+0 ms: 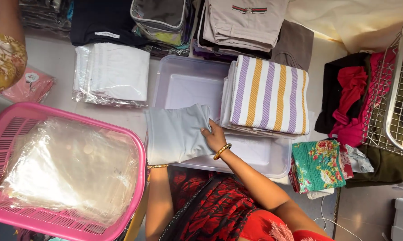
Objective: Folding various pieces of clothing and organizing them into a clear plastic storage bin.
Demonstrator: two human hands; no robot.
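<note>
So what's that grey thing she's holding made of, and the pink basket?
The grey folded piece looks like soft, matte cloth, likely cotton knit: it bends and creases under the right hand. The left hand is hidden beneath it. The pink basket looks like hard, slightly shiny plastic, with moulded slots in its wall.

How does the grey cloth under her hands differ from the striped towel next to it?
The grey cloth is plain and one colour; the striped towel has purple, yellow and white bands. The grey cloth is a single thin fold, held by the right hand, with the left hand hidden beneath it; the striped towel tops a thicker stack, untouched. Both are folded and rest over the clear plastic box.
</note>
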